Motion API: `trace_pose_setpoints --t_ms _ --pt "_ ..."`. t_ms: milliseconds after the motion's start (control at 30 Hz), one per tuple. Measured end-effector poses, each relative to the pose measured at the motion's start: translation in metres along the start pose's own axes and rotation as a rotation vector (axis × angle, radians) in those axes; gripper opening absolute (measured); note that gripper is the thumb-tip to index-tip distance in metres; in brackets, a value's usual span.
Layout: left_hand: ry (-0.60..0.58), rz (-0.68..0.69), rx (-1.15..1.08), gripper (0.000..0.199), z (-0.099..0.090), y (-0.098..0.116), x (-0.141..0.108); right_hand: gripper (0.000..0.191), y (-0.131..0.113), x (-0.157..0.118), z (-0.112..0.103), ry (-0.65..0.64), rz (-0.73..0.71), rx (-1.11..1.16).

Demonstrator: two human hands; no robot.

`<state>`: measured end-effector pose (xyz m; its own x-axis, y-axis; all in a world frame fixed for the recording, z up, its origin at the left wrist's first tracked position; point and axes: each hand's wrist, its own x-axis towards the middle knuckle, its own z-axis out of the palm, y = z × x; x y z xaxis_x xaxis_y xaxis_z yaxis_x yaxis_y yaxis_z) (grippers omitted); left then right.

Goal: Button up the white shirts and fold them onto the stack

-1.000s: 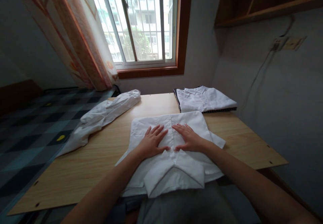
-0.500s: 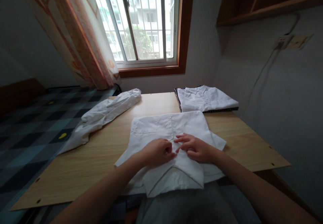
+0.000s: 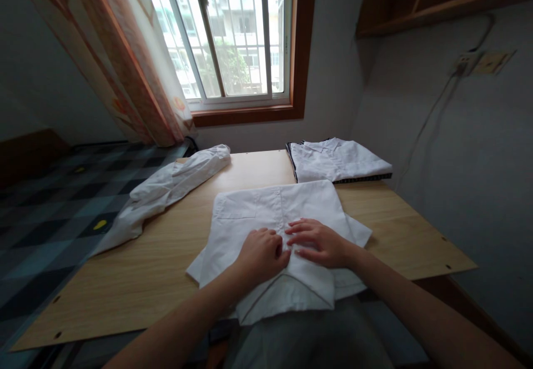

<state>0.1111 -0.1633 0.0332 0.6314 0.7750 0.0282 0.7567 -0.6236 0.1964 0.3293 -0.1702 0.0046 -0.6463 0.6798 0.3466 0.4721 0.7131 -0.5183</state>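
Observation:
A white button-front shirt (image 3: 233, 213) lies partly folded at the table's near edge, its placket running up the middle and a pocket on the left side. Its lower end hangs toward my lap in a pointed fold. On the shirt, left of the placket, rests my left hand (image 3: 262, 253), its fingers loosely bent and the thumb apart; the fingertips are partly hidden. My right hand (image 3: 320, 242) lies on the other side of the placket, fingers stretched out and spread on the cloth. The two hands nearly meet at the placket.
The shirt is on a light wooden table (image 3: 166, 280). A folded white shirt (image 3: 345, 161) sits on dark patterned cloth at the back right. Another white garment (image 3: 166, 186) is draped along the left edge, beside a checked bed (image 3: 37, 236). A window (image 3: 233, 36) faces me.
My left hand has loosened from a tighter curl, and my right fingers have flattened and straightened on the shirt. The view has shifted slightly.

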Motion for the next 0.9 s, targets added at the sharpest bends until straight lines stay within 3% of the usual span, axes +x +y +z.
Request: trace_pose_setpoints --t_ms 633,900 --pt "0.056 0.068 -0.188 0.019 0.007 -0.01 0.005 0.022 -0.002 -0.001 0.008 0.0 -0.061 -0.18" --pt "0.021 0.106 -0.113 0.014 0.009 -0.009 0.002 0.021 0.0 -0.001 0.007 0.042 -0.033 -0.055"
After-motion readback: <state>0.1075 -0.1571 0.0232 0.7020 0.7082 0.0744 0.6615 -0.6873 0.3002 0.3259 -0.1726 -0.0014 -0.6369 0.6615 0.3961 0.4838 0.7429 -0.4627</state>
